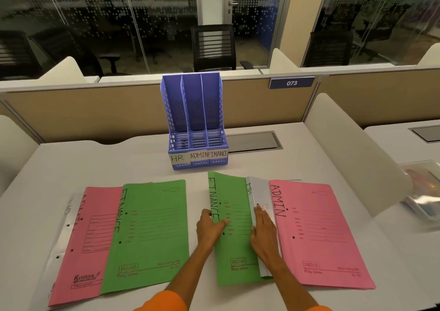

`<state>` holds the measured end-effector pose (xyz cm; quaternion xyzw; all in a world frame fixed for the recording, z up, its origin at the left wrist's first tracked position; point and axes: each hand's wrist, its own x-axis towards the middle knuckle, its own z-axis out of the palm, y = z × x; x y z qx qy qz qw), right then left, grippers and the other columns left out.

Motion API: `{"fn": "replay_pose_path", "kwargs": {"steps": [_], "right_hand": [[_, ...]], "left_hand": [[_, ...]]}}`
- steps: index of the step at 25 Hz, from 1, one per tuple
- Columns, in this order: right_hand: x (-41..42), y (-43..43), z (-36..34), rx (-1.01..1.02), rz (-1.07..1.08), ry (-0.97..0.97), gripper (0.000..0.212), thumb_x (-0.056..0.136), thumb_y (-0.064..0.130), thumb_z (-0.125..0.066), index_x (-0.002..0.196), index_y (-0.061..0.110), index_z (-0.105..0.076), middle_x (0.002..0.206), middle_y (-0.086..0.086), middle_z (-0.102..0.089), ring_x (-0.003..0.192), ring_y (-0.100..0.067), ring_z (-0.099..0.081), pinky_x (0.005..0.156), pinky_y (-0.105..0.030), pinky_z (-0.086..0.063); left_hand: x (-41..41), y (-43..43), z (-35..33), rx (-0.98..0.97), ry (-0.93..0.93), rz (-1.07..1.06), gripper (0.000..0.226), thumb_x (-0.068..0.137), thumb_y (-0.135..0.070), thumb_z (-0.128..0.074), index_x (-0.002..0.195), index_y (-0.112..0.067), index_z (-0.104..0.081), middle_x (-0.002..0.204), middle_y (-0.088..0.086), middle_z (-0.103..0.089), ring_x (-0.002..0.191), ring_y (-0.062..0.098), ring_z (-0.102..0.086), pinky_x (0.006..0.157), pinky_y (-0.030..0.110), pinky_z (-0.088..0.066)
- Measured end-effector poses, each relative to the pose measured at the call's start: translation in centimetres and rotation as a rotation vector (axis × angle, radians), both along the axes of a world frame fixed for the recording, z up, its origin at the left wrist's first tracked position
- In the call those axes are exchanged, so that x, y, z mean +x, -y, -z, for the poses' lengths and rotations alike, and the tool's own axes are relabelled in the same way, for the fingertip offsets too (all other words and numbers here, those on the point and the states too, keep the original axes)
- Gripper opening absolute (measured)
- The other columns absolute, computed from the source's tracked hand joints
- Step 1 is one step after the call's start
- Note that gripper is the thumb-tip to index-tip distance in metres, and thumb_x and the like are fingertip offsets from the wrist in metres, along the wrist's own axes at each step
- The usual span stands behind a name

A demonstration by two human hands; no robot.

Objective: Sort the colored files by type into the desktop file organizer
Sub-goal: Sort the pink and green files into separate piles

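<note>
Both forearms reached forward from orange sleeves, converging slightly. The left hand (209,227) curled at the edge of a green file (234,234), thumb on top and fingers tucked out of sight beneath its left border in a pinching grip. Just to the right of that grip, the right hand (263,232) lay flat, palm down, fingers extended together.

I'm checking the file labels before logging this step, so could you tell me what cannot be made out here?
Head view:
- Left white file: label mostly covered by the left pink file.
- Right white file: only "HR" shows; the rest lies under the right green file and right hand.
- Printed form text on every file: too small.
- Clear sleeve at right: blurred, cut off by the edge.
</note>
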<state>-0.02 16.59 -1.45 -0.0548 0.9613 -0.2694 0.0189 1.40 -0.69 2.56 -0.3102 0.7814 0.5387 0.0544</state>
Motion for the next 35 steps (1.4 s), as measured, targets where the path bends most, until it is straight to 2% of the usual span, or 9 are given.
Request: {"fn": "replay_pose_path", "kwargs": {"steps": [4,9,13,16,19,22,26,29,35], "right_hand": [[-0.4,2.0,-1.1,0.002,-0.022,-0.007,0.063,0.094,0.009,-0.049,0.15,0.011,-0.022,0.158,-0.006,-0.025,0.146,-0.021,-0.02,0.121,-0.035,-0.014],[-1.1,5.9,-2.4,-0.207,0.008,0.058,0.06,0.093,0.018,-0.057,0.146,0.007,-0.03,0.149,-0.011,-0.039,0.137,-0.029,-0.037,0.114,-0.044,-0.029],[-1.2,8.8,-2.7,-0.434,0.118,0.228,0.06,0.093,0.031,-0.059,0.143,0.01,-0.033,0.14,-0.014,-0.049,0.126,-0.033,-0.049,0.107,-0.051,-0.04],[-1.3,10.2,-2.4,-0.562,0.206,0.39,0.059,0.091,0.036,-0.062,0.139,0.007,-0.04,0.133,-0.014,-0.056,0.116,-0.034,-0.057,0.101,-0.05,-0.047],[-1.1,11.9,-2.3,-0.648,0.197,0.437,0.049,0.089,0.022,-0.067,0.131,0.003,-0.049,0.123,-0.018,-0.063,0.104,-0.033,-0.064,0.094,-0.051,-0.052],[-0.9,14.2,-2.6,-0.607,0.185,0.429,0.048,0.088,0.013,-0.067,0.131,0.002,-0.049,0.123,-0.019,-0.062,0.105,-0.033,-0.063,0.094,-0.049,-0.052],[-0.6,17.0,-2.2,-0.558,0.19,0.428,0.045,0.085,0.006,-0.066,0.127,0.001,-0.052,0.118,-0.018,-0.065,0.103,-0.031,-0.064,0.093,-0.046,-0.053],[-0.2,18.4,-1.5,-0.494,0.197,0.394,0.041,0.083,0.005,-0.069,0.122,-0.002,-0.056,0.114,-0.019,-0.067,0.101,-0.033,-0.064,0.092,-0.045,-0.053],[0.1,19.4,-0.9,-0.386,0.157,0.323,0.036,0.081,0.003,-0.07,0.115,-0.004,-0.06,0.112,-0.02,-0.066,0.101,-0.034,-0.063,0.09,-0.043,-0.052]], "left_hand": [[0.9,2.9,-1.2,0.002,-0.04,-0.049,0.052,0.075,-0.024,-0.083,0.115,-0.012,-0.052,0.111,0.009,-0.067,0.091,0.022,-0.065,0.079,0.037,-0.058],[2.6,7.4,-2.9,-0.035,-0.084,-0.118,0.067,0.074,-0.027,-0.085,0.128,-0.011,-0.049,0.13,0.011,-0.059,0.112,0.027,-0.059,0.091,0.034,-0.052],[4.3,11.5,-3.8,-0.042,-0.112,-0.19,0.066,0.076,-0.025,-0.083,0.131,-0.01,-0.049,0.133,0.01,-0.058,0.099,0.015,-0.053,0.072,0.014,-0.045],[5.1,14.1,-4.1,-0.04,-0.118,-0.247,0.062,0.078,-0.024,-0.082,0.129,-0.01,-0.05,0.133,0.011,-0.059,0.103,0.019,-0.057,0.08,0.022,-0.046],[5.7,16.4,-3.9,-0.075,-0.114,-0.29,0.063,0.079,-0.026,-0.081,0.13,-0.009,-0.05,0.135,0.012,-0.058,0.121,0.029,-0.056,0.097,0.035,-0.045],[6.1,18.2,-3.3,-0.08,-0.096,-0.318,0.059,0.082,-0.022,-0.078,0.132,-0.003,-0.052,0.134,0.014,-0.059,0.122,0.032,-0.057,0.105,0.044,-0.047],[6.8,20.3,-2.7,-0.072,-0.092,-0.327,0.038,0.083,-0.001,-0.072,0.12,-0.003,-0.064,0.12,0.015,-0.068,0.106,0.029,-0.066,0.095,0.046,-0.055],[7.2,22.0,-1.8,-0.132,-0.062,-0.288,0.035,0.08,0.006,-0.07,0.114,-0.001,-0.067,0.117,0.019,-0.064,0.102,0.032,-0.065,0.091,0.045,-0.057],[7.3,23.0,-0.3,-0.154,-0.028,-0.251,0.039,0.079,0.017,-0.064,0.113,-0.001,-0.068,0.108,0.013,-0.072,0.084,0.018,-0.063,0.072,0.026,-0.056]]}}
